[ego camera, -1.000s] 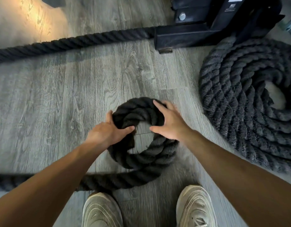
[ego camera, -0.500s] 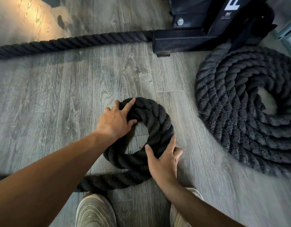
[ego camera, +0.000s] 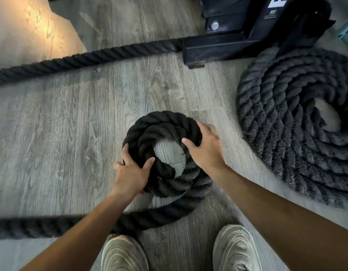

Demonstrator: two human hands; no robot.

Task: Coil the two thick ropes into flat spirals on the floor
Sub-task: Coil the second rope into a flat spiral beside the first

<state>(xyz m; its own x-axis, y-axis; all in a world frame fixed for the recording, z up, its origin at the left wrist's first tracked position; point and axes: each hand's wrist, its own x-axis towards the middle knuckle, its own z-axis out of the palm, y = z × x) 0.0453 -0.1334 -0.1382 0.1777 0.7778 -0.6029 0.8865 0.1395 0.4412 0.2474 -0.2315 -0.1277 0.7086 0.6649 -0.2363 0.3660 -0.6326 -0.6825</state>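
A small coil of thick black rope point(ego camera: 165, 153) lies on the grey wood-plank floor point(ego camera: 61, 143), just in front of the person's two pale sneakers point(ego camera: 124, 253). It has roughly two turns wound around an open centre where bare floor shows. The left hand point(ego camera: 132, 173) grips the coil's near-left side, thumb hooked over into the centre hole and fingers wrapped around the outer edge. The right hand point(ego camera: 206, 147) rests on the coil's right side, fingers spread and curved over the top of the rope, thumb pointing inward toward the hole; it looks more like pressing than a closed grasp, though the far fingers are blurred.

From the coil's near side the rope's loose length point(ego camera: 52, 225) runs under the left forearm and off the left edge of the frame. A second straight stretch of rope point(ego camera: 87, 57) crosses the floor farther away, ending at a black metal rack base point(ego camera: 224, 45) with a bolt point(ego camera: 214, 26) on it.

To the right, well apart from the small coil, a large finished spiral of grey-black rope point(ego camera: 282, 133) lies flat, several turns wide, with a small open centre. Its far edge sits near the rack base. A warm patch of light point(ego camera: 32, 30) falls on the floor at the upper left.
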